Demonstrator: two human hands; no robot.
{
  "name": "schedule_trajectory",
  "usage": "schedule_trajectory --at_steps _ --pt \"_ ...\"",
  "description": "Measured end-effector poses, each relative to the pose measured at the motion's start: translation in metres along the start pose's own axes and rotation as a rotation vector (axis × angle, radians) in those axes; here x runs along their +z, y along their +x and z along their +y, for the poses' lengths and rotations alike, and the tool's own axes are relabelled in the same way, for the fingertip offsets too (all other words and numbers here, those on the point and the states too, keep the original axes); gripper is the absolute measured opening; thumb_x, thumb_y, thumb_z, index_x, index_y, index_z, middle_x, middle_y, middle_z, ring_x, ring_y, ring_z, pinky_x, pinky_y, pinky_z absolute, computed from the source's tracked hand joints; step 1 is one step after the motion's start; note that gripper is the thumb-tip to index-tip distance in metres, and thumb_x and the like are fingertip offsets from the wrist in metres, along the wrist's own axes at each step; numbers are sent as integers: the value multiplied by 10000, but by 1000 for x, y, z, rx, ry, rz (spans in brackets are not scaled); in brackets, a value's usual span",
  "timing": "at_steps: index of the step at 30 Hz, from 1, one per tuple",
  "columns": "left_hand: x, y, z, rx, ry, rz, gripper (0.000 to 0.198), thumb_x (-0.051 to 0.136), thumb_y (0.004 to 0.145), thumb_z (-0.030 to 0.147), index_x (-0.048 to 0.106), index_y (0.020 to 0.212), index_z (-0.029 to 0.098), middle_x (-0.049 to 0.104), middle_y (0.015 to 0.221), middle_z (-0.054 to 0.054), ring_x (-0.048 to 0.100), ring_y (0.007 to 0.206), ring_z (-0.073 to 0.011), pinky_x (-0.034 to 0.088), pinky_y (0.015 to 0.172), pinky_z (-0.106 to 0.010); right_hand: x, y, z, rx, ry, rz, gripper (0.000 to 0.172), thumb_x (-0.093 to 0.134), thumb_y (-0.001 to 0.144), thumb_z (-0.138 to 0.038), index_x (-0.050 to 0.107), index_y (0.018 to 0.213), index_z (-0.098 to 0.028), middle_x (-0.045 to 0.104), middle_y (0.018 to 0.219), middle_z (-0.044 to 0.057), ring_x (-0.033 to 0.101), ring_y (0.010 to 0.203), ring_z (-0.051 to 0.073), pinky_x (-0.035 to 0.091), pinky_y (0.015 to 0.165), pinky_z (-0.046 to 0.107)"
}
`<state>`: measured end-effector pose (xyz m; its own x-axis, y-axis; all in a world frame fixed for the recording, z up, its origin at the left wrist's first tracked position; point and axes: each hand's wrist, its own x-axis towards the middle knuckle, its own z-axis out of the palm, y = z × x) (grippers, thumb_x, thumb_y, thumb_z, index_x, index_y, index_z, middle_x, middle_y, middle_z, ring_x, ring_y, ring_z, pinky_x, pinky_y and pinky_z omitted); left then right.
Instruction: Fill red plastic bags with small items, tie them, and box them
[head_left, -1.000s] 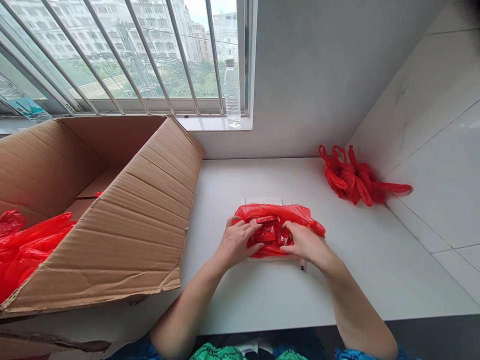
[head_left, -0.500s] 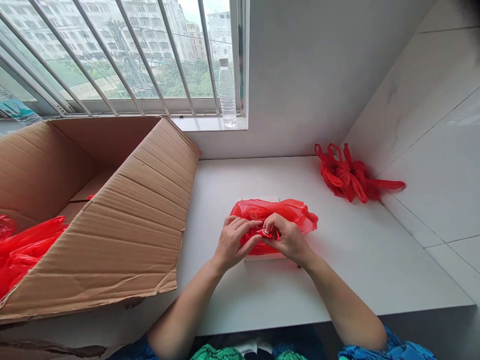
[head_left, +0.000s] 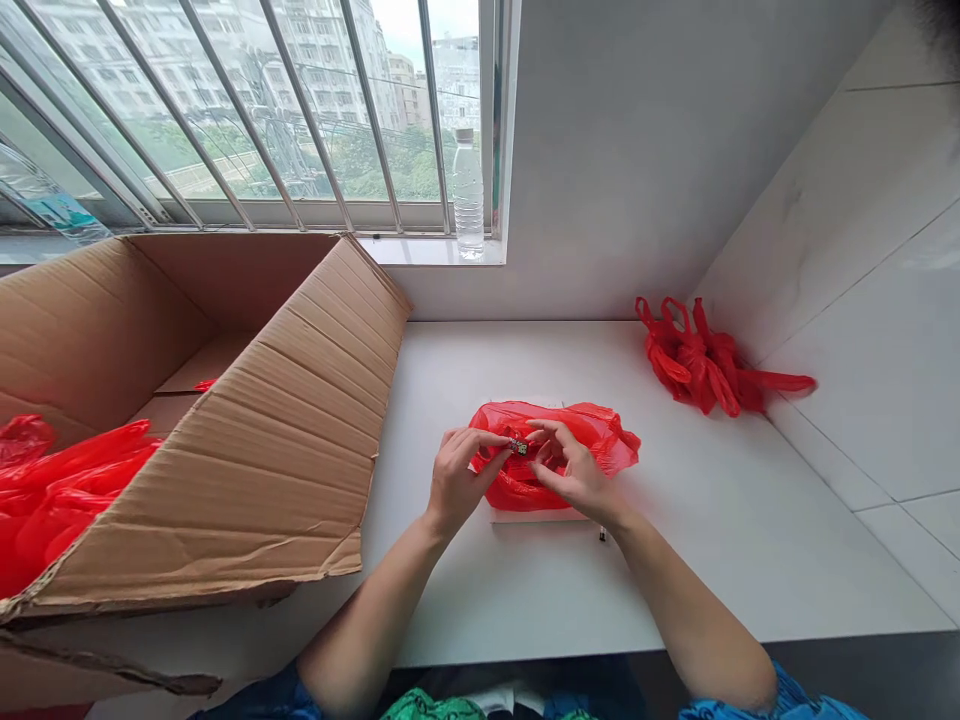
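Note:
My left hand [head_left: 463, 470] pinches a small dark part with greenish-gold spots [head_left: 519, 447] between thumb and fingertips; it looks like a tiny circuit board, though it is too small to be sure. Facing it from the right, my right hand [head_left: 574, 468] has thumb and fingers apart, with nothing visible between them. Beneath both hands lies an open red plastic bag [head_left: 510, 495], spread over a white box or tray [head_left: 536, 517] whose front edge shows. What is inside the bag cannot be made out. A tiny dark-and-silver piece [head_left: 602, 534] rests on the table by my right wrist.
A large open cardboard box [head_left: 277, 430] stands at the left, with red plastic bags [head_left: 75, 490] inside. More crumpled red bags [head_left: 697, 360] lie in the back right corner of the white table [head_left: 450, 610]. A water bottle [head_left: 469, 200] stands on the windowsill.
My right hand has opened and drawn slightly away from my left. The small part now shows in my left fingertips. The whole view has shifted a little.

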<state>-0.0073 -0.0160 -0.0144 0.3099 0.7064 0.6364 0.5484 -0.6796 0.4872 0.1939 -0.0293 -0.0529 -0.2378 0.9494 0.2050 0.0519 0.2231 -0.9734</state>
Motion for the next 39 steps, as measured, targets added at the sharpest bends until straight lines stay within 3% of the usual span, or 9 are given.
schedule_trajectory --at_steps 4,9,15,23,27,30,32,35,39 --pt "0 -1 -2 -15 1 -16 46 673 900 214 660 935 240 724 864 26 642 737 -129 441 834 -332 3 3 0 125 281 1 373 639 891 -447 602 1215 -266 658 1067 53 650 920 190 587 734 331" --pt "2 -2 -1 -81 -66 -85 25 636 929 238 660 925 238 721 858 21 635 755 -136 435 860 -342 5 7 -2 152 368 72 279 742 814 -451 723 985 -231 725 994 50 677 956 216 581 834 370" --pt "3 -2 -5 -170 -118 -79 73 616 942 268 685 927 247 733 895 15 644 789 -139 459 850 -322 2 7 -2 172 441 77 268 760 804 -420 754 1002 -240 745 1006 51 684 991 224 558 928 413" --pt "6 -5 -8 -269 -190 -54 189 594 954 289 606 1141 267 719 897 11 662 829 -141 477 818 -305 0 8 2 182 515 43 319 765 800 -365 699 1100 -279 630 849 -6 633 843 162 578 794 335" --pt "4 -4 -7 -156 -64 -43 186 588 958 254 603 1143 263 726 889 17 667 809 -140 441 900 -346 -2 5 -5 147 355 -31 294 653 887 -401 679 1154 -281 668 981 24 648 916 190 559 849 379" --pt "2 -2 -7 -29 40 -61 176 600 949 220 611 1121 255 735 904 19 672 765 -134 414 928 -369 1 3 -11 23 78 25 268 601 922 -418 698 1123 -269 691 1085 48 642 985 211 531 854 372" --pt "1 -1 -7 24 68 -63 174 606 944 208 608 1113 250 741 922 17 677 744 -133 410 927 -373 3 2 -14 -10 -25 47 248 615 913 -413 704 1096 -270 699 1080 45 644 912 199 527 785 354" --pt "2 0 -6 64 72 -52 166 615 938 204 605 1098 247 749 934 16 675 723 -134 416 917 -374 4 2 -14 13 -42 27 196 638 899 -391 704 1043 -276 706 1034 24 621 793 165 510 707 328" --pt "3 -1 -3 70 17 -45 167 605 942 194 596 1100 247 747 925 14 663 722 -134 432 885 -360 3 3 -12 48 -3 15 187 685 864 -403 709 993 -270 708 1010 15 609 791 158 492 692 311"
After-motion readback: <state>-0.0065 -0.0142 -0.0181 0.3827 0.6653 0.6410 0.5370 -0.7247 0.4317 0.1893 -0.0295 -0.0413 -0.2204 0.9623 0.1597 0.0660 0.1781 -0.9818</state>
